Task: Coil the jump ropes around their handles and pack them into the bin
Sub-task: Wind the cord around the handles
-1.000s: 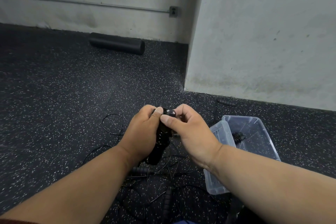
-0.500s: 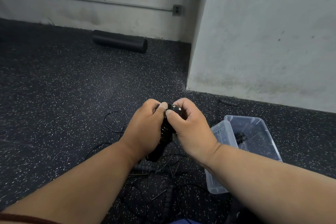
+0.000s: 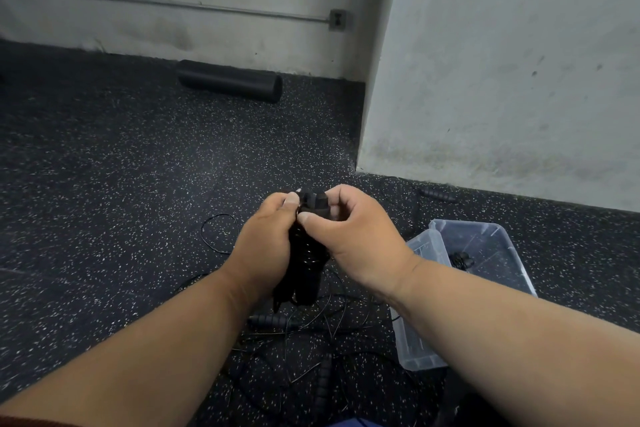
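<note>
Hands (image 3: 304,239) grip coiled jump rope (image 3: 306,253).

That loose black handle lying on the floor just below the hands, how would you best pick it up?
Take the loose handle across its ribbed middle, coming from above. It lies flat and roughly left to right, so a grip closes over its narrow width. Thin cord trails from its right end, so lift slowly.

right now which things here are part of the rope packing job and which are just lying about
Part of the job:
- handles with rope coiled round them, gripped by left hand and right hand
- loose ropes on the floor
- bin, one coiled rope inside
- stray handle near the wall

Lying about:
- foam roller
- wall outlet
</note>
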The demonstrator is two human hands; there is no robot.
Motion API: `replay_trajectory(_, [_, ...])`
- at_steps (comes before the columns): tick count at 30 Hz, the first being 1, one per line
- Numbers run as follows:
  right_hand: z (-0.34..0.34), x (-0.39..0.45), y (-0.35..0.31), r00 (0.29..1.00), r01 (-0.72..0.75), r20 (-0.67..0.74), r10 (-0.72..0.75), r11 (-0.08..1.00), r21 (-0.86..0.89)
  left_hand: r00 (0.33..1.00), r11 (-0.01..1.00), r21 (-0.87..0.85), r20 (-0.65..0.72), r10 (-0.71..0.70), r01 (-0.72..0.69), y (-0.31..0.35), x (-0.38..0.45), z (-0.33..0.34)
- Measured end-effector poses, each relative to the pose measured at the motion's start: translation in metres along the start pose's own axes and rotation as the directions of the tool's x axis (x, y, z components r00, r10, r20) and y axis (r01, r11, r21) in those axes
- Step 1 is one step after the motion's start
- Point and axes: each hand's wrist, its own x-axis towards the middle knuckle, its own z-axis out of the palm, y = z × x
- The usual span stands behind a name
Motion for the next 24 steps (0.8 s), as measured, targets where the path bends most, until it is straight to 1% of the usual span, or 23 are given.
replay_trajectory(2, [-0.004,0.001,0.000,1.000,0.000,0.006,0.000,0.998,-0.071,1.000,1.000,-0.006,-0.001,-0.004,0.004,0.003,0.000,-0.001])
replay_trajectory(4, [-0.004,0.000,0.001,1.000,0.006,-0.012,-0.008,0.993,-0.114,0.999,0.999,0.033,0.016,0.040,-0.040,0.006,0.001,0.000])
replay_trajectory(7, [-0.003,-0.003,0.004,0.998,0.012,-0.061,-0.018,0.995,-0.097,0.990,0.984,0.108,0.036,0.136,-0.139,0.006,0.003,0.002])
replay_trajectory(8, [-0.003,-0.003,0.004,0.998,0.008,-0.067,-0.012,0.997,-0.072,0.989,0.983,0.106,0.036,0.145,-0.148,0.006,0.004,0.004])
replay_trajectory(10, [-0.004,-0.004,0.005,0.997,-0.013,-0.071,0.013,1.000,0.001,0.993,0.992,0.051,0.047,0.110,-0.112,0.004,0.001,0.008])
replay_trajectory(13, [-0.007,-0.003,0.003,0.996,-0.038,-0.072,0.044,0.996,0.082,0.990,0.996,-0.014,0.109,0.093,-0.092,0.004,-0.002,0.012])
replay_trajectory(17, [-0.012,-0.002,0.002,0.994,-0.045,-0.093,0.052,0.997,0.069,0.987,0.995,-0.064,0.139,0.080,-0.071,0.006,-0.002,0.014])
replay_trajectory(21, [-0.013,-0.001,0.000,0.995,-0.018,-0.102,0.023,0.999,0.051,0.983,0.992,-0.022,0.136,0.123,-0.121,0.003,-0.001,0.014])
replay_trajectory(24, [-0.013,-0.001,-0.002,0.994,0.001,-0.114,0.000,1.000,0.005,0.975,0.976,0.082,0.112,0.194,-0.203,0.001,0.000,0.015])
